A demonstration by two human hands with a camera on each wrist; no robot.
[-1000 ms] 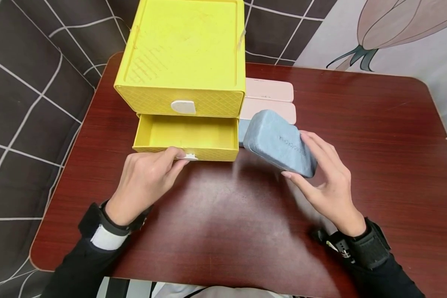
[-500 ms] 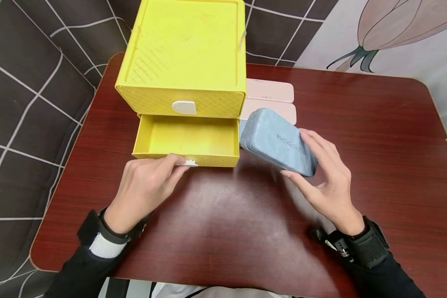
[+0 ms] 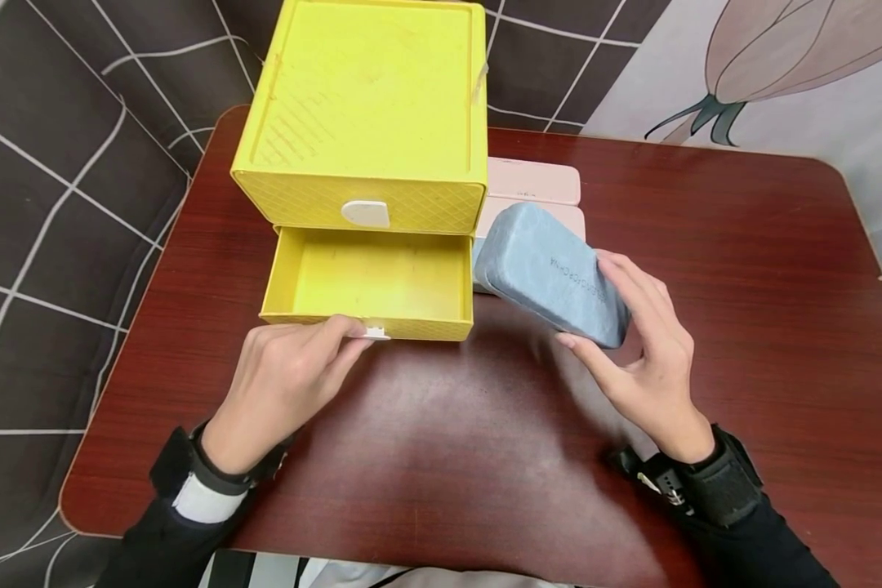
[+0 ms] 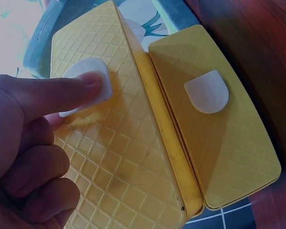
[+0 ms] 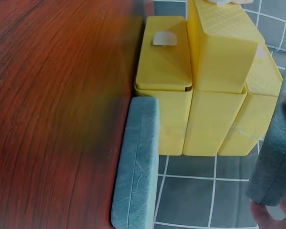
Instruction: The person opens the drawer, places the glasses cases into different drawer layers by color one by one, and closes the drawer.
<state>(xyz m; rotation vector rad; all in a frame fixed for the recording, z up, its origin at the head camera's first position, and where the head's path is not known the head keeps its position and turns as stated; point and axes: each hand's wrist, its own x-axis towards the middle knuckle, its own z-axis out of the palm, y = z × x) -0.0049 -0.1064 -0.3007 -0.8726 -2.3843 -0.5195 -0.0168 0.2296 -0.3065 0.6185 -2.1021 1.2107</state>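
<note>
Case in the air, soft blue and round-cornered, was just to the right of the pulled-out drawer, and that sideways relation was what mattered most. Its long axis ran aslant, the far end pointing left and away towards the drawer's right wall, the near end tucked into the right hand. Those fingers stood only as wide as the case: fingertips along its far right edge, thumb against the near one. From the right wrist it looked raised well off the table, with a gap between it and the drawer.

The left hand was the nearer to the drawer, pinching its white tab at the front, the other fingers curled in. This was the middle drawer of the yellow cabinet; those above and below were closed. By my reckoning, the case's slant against the drawer's squarer, wider opening counted for more than the short way across. Beside the cabinet lay a second blue case and two pink cases.
</note>
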